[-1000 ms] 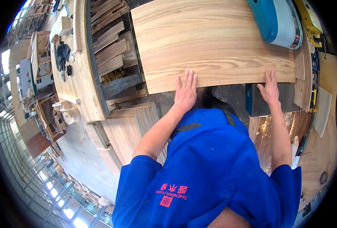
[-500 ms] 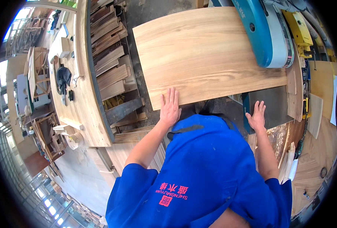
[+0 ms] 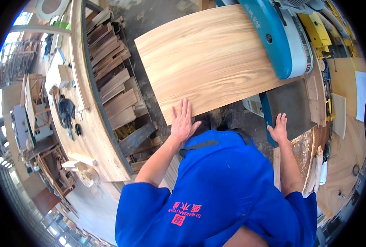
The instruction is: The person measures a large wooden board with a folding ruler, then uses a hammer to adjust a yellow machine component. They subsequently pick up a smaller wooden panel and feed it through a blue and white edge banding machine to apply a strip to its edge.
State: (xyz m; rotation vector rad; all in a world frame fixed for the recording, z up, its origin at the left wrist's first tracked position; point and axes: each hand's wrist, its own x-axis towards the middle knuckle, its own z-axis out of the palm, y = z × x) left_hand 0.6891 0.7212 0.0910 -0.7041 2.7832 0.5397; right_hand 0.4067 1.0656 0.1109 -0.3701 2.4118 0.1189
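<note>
The wooden panel (image 3: 216, 61) is judged stiff, broad and fairly heavy, best gripped at its near edge. The left hand (image 3: 182, 121) is pressed flat there, fingers spread; the right hand (image 3: 279, 131) is laid open on the dark machine table (image 3: 292, 107).

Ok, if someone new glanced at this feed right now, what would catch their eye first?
Most likely the big pale wooden board filling the upper middle, with the left hand flat on its near edge. Next, the teal machine housing lying over the board's right end at the top. The right hand rests on the dark grey machine table just right of the board, and stacked wood offcuts sit in a rack to the left.
</note>
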